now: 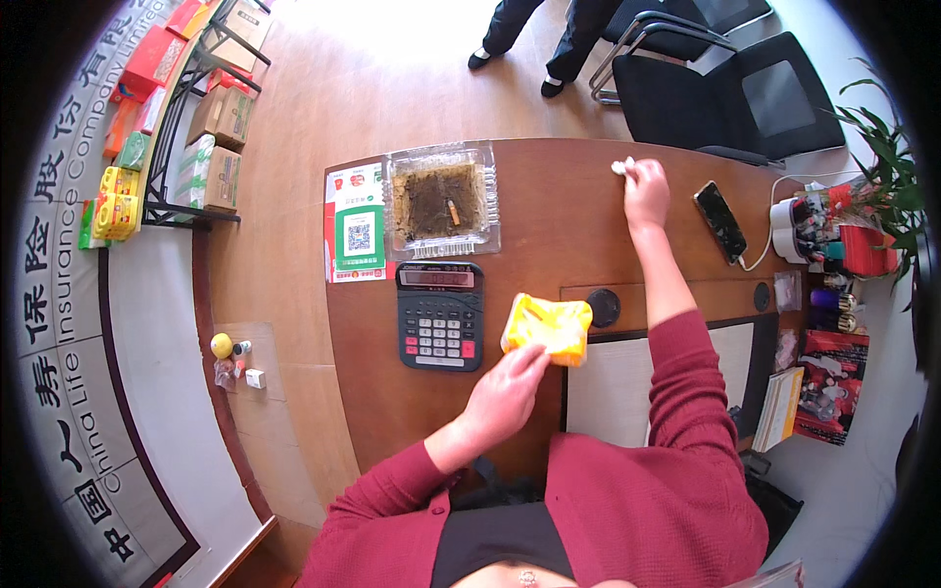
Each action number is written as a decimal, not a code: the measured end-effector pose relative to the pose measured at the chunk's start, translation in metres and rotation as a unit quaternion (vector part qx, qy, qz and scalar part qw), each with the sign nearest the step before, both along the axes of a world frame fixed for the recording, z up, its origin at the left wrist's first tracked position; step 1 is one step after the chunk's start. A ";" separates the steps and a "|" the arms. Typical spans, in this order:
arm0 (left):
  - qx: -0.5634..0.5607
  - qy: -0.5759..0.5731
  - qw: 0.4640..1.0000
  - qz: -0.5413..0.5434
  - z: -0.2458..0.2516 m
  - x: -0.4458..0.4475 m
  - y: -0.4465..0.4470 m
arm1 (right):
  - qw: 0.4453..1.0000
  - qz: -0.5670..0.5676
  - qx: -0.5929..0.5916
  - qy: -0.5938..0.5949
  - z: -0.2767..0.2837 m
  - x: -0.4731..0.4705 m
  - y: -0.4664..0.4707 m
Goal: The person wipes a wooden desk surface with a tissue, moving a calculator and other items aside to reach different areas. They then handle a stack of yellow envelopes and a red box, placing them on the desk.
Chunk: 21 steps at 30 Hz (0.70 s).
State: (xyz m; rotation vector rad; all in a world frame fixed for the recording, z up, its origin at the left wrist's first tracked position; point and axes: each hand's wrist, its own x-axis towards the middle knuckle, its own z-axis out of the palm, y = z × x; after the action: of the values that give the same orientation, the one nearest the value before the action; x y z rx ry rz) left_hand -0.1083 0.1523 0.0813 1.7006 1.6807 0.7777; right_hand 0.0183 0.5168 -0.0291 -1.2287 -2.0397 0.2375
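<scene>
My left hand (506, 389) grips the near edge of a yellow soft plastic packet (550, 329), held over the desk to the right of a dark desk calculator (440, 316). Stretched out over the far part of the brown wooden desk (559, 198), my right hand (647, 192) pinches a small crumpled white piece (622, 167), perhaps tissue. A clear plastic tray (442, 198) at the far left holds dark brown matter with a cigarette butt (453, 212) on it. Right of my right hand lies a smartphone (720, 222) with a white cable.
A green printed code card (359, 237) lies left of the tray. Pen holders (792, 229), a plant (886, 176) and upright booklets (779, 409) line the right side. Black chairs (724, 95) and a standing person's legs (573, 44) are beyond the desk. Boxes (220, 176) fill a shelf at left.
</scene>
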 end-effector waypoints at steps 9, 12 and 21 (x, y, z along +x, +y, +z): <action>-0.014 -0.019 1.000 -0.021 0.013 0.004 -0.035 | 0.997 0.079 -0.020 0.001 -0.005 -0.118 0.008; -0.014 -0.023 0.999 -0.019 0.013 0.011 -0.039 | 0.989 0.146 -0.035 0.012 0.000 -0.131 -0.011; 0.024 0.008 1.000 -0.008 0.020 0.004 -0.028 | 0.943 0.325 -0.076 0.005 0.015 -0.067 -0.115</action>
State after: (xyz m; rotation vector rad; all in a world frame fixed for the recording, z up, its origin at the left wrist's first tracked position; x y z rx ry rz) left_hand -0.1039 0.1245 0.1017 1.7548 1.6702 0.8062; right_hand -0.0483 0.4014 -0.0140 -0.5884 -2.3947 0.7191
